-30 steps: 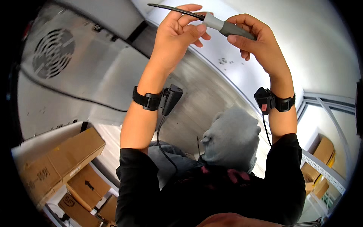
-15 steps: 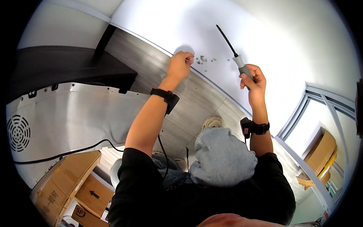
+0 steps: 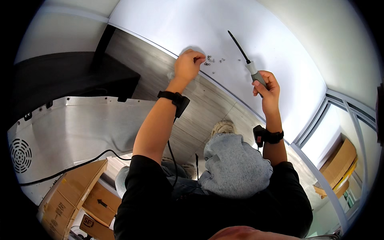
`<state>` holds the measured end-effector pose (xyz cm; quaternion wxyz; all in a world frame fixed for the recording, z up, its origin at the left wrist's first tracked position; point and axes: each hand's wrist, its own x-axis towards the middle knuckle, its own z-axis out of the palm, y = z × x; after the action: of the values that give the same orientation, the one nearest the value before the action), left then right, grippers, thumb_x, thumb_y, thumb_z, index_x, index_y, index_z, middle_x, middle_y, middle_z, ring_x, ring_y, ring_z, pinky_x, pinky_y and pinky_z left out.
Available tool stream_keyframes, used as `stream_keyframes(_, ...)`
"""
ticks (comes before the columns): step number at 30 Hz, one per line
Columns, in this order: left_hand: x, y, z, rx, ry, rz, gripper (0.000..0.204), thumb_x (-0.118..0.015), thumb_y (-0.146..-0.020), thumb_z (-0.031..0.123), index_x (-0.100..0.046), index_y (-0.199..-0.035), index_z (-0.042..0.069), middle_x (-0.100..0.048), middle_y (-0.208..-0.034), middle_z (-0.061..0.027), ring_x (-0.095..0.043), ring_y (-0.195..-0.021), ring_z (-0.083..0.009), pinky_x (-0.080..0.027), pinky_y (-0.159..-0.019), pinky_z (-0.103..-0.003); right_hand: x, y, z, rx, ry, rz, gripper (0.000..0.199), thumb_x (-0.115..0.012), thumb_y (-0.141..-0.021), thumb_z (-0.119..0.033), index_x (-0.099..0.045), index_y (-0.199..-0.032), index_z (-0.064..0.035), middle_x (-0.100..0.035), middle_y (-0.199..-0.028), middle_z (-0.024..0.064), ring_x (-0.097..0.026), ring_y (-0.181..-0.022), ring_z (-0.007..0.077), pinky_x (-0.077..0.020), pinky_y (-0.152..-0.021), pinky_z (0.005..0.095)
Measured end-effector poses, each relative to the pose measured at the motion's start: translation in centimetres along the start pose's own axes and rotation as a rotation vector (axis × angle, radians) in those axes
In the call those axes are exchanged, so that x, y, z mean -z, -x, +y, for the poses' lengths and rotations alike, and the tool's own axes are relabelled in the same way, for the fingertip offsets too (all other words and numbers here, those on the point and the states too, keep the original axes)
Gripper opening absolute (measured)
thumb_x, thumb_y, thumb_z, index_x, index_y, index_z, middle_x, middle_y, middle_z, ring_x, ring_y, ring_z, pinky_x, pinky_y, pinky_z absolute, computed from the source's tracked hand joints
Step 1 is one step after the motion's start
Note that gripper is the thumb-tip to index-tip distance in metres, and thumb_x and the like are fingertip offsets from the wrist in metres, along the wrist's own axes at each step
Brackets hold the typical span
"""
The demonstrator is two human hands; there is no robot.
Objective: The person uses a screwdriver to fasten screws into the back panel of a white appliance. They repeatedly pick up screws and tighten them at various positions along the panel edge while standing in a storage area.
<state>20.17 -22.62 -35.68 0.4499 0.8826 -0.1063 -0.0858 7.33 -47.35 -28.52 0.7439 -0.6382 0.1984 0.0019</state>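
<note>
My left hand [image 3: 187, 64] reaches out to a small scatter of metal screws [image 3: 212, 61] lying by the white wall. Its fingertips are pinched together at the edge of the pile; I cannot see whether a screw is between them. My right hand [image 3: 267, 86] grips the grey handle of a screwdriver [image 3: 245, 56], whose long black shaft points up and to the left, clear of the screws. Both wrists carry black bands with small devices.
A silver sheet-metal appliance panel [image 3: 80, 128] with a round vent lies at the left, with a black cable [image 3: 80, 164] across it. Cardboard boxes [image 3: 76, 196] sit below it. A black cabinet [image 3: 60, 80] stands behind. A window frame [image 3: 332, 132] runs at the right. My grey-clad knee [image 3: 236, 168] is bent below the hands.
The view swung away from the silver panel to the wall. My left hand let go of the screwdriver shaft and reached to the screws; my right hand kept the handle.
</note>
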Motion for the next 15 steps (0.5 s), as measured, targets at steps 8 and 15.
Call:
stream_keyframes(8, 6.3, 4.1, 2.4, 0.549, 1.300, 0.100, 0.018, -0.051, -0.096, 0.018, -0.059, -0.098, 0.002, -0.064, -0.091, -0.0076, -0.063, -0.076, -0.0158, -0.055, -0.067, -0.026, -4.3, -0.3, -2.1, 0.081, 0.301, -0.373, 0.038, -0.066, -0.076, 0.001, -0.058, -0.113, -0.0032, -0.062, -0.086, 0.0044, -0.055, -0.074, 0.0098, -0.0440, -0.066, 0.0232)
stream_keyframes(15, 12.3, 10.0, 0.6, 0.390, 1.541, 0.312, 0.018, -0.045, -0.098, 0.016, -0.056, -0.098, 0.002, -0.063, -0.097, -0.0123, -0.066, -0.081, -0.0193, -0.057, -0.071, -0.028, -11.3, -1.4, -2.5, 0.214, 0.397, -0.590, 0.033, -0.068, -0.071, -0.001, -0.064, -0.104, -0.0030, -0.065, -0.090, 0.0060, -0.059, -0.079, 0.0142, -0.0459, -0.073, 0.0254)
